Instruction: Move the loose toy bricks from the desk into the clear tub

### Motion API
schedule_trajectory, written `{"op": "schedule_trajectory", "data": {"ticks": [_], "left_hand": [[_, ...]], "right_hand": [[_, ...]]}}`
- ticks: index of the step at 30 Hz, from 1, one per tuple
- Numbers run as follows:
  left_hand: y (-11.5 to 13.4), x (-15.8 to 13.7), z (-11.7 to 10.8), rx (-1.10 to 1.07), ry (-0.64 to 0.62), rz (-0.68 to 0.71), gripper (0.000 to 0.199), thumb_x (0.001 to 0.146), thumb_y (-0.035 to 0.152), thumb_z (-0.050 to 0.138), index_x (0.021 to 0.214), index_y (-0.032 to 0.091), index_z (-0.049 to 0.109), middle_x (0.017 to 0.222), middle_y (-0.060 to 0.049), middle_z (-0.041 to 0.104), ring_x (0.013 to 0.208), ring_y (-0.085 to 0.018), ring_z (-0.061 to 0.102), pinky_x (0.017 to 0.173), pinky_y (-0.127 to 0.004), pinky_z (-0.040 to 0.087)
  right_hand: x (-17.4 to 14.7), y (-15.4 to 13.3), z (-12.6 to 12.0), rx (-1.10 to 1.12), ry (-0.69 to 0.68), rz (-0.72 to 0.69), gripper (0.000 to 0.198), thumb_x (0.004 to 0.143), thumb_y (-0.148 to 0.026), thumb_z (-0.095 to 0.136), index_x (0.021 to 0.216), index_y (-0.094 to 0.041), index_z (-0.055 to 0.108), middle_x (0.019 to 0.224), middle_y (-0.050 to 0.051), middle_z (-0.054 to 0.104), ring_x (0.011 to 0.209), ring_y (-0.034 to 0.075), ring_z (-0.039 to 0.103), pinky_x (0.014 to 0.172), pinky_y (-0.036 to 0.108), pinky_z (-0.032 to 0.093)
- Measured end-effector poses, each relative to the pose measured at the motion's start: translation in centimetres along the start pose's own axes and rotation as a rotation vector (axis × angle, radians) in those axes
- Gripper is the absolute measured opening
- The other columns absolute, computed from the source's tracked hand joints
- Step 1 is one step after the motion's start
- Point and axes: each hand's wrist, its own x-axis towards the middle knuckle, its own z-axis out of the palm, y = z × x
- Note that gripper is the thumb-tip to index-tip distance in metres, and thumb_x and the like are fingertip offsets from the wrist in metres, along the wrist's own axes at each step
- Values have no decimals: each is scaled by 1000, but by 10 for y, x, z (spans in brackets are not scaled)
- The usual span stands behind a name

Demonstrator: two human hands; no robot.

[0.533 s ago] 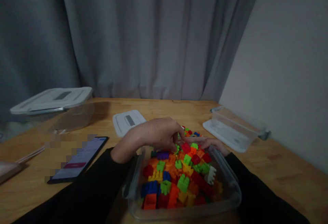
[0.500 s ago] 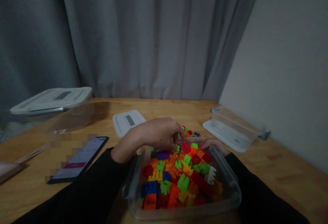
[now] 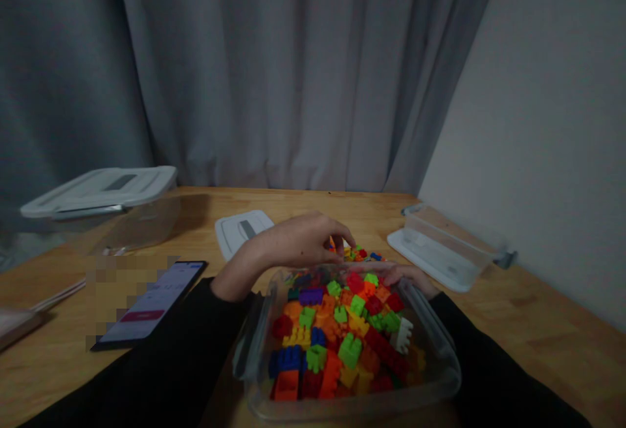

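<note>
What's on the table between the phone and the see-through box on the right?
In the head view, between the phone and the empty clear box sit a white lid, the left hand, and the tub of colourful blocks.

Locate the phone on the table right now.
The phone lies flat on the wooden table, left of the box of bricks, beside the left sleeve.
</note>
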Motion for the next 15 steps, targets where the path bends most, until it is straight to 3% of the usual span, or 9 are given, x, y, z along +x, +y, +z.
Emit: {"op": "schedule_trajectory", "data": {"ticks": [4,8,12,15], "left_hand": [[-27,8,4,-44,169,-36,25,88,27,57,109,22,70,98,-2,76,84,-15,68,74,-25,48],[-77,16,23,-14,266,-152,27,90,24,52,113,20,66,106,-5,74,89,-15,67,78,-27,50],[-130,16,57,66,258,-273,24,90,21,54,111,17,66,107,-10,72,90,-19,66,84,-36,51],[-157,13,84,91,214,-333,30,90,33,58,116,17,61,114,-8,67,97,-21,65,87,-44,53]], "right_hand": [[-1,-1,0,10,-1,-7,62,60,-23,47,118,-13,68,120,9,69,117,28,62,105,40,42],[0,1,-2,18,-3,-15,65,59,-22,47,120,-15,67,122,7,69,117,28,61,107,40,41],[3,7,-7,37,-12,-13,64,60,-23,47,120,-15,67,122,7,69,118,28,61,108,41,40],[5,11,-9,72,-36,-17,64,61,-22,46,121,-14,66,122,8,69,119,27,61,109,42,39]]}}
